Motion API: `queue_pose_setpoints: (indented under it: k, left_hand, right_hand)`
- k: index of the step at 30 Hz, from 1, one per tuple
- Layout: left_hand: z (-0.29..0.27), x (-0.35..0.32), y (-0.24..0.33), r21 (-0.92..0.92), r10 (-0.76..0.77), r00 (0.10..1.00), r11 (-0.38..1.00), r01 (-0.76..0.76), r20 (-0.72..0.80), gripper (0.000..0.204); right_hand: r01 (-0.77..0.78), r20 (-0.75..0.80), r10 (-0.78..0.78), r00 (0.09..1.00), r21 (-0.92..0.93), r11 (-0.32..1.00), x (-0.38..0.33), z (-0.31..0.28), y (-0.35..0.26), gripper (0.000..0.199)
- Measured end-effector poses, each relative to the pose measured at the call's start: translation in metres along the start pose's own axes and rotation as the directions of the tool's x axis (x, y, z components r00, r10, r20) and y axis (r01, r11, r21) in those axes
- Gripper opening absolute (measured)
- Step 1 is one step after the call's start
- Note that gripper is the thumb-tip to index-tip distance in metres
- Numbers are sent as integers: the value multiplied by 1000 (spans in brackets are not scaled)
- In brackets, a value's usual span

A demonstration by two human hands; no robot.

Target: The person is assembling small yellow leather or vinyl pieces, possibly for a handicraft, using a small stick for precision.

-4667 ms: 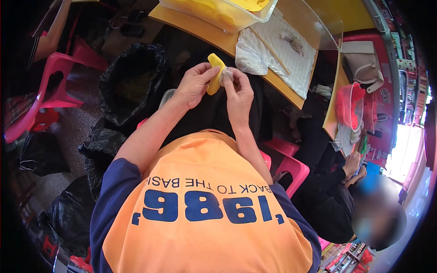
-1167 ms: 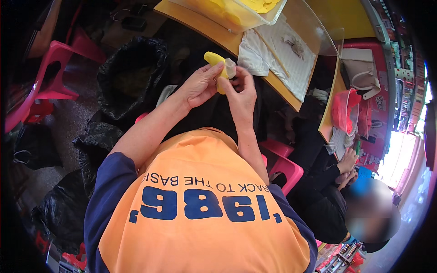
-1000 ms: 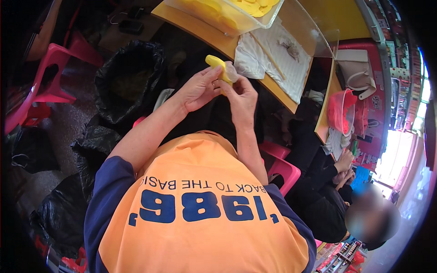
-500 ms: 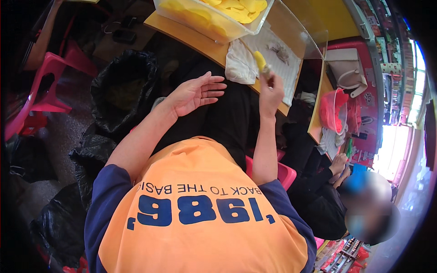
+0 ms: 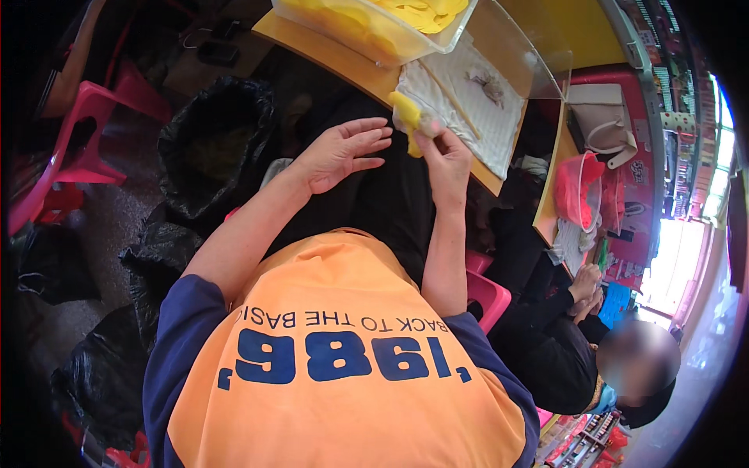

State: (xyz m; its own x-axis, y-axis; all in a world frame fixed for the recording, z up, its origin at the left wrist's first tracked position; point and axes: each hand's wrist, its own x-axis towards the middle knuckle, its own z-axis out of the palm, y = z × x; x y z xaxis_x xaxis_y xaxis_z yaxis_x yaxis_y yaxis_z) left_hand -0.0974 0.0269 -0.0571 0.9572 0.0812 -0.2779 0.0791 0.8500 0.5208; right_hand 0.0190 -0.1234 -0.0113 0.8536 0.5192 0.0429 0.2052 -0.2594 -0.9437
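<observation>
My right hand [image 5: 447, 160] pinches a soft yellow fabric-like piece [image 5: 405, 108] with a pale whitish bit at its middle, just off the near edge of the table. Beside it, my left hand [image 5: 343, 154] is empty, fingers apart and pointing toward the yellow piece without clearly touching it. Beyond the right hand, a white cloth [image 5: 499, 140] covers part of the table, with a thin wooden stick [image 5: 450, 100] and a small greyish clump [image 5: 487, 86] on it. At the top, a clear plastic bin [image 5: 374, 53] holds many flat yellow pieces [image 5: 425, 14].
A black plastic bag [image 5: 175, 171] stands open on the floor at left, near a pink plastic chair [image 5: 86, 129]. On the right are a tub of red pieces [image 5: 573, 187], a pale handbag [image 5: 601, 117] and a seated person [image 5: 546, 351]. A clear panel [image 5: 538, 66] edges the cloth.
My right hand has come left and nearer to me with the yellow piece, which now hangs close to my left hand. The left hand's fingers have shifted slightly.
</observation>
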Motion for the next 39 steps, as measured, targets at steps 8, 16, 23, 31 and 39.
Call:
queue_pose_setpoints:
  k: [8, 16, 23, 31, 39]
  left_hand:
    - [-1, -2, 2, -43, 86, 996, 995, -86, -14, 28]
    - [5, -7, 6, -16, 79, 997, 997, -79, 13, 30]
    - [-1, -3, -4, 219, 73, 997, 973, -76, 23, 33]
    - [-3, -2, 1, 158, -91, 994, 982, 99, -60, 35]
    - [1, -1, 0, 84, 13, 998, 996, -8, -68, 35]
  right_hand:
    - [238, 136, -217, 967, -160, 958, -27, 30, -21, 33]
    - [388, 231, -331, 915, -278, 879, -32, 23, -20, 20]
    - [362, 295, -231, 927, -547, 755, -36, 34, -14, 37]
    - [334, 189, -288, 939, -298, 894, -34, 30, -25, 36]
    - [329, 78, -326, 942, -392, 859, -35, 30, -19, 39]
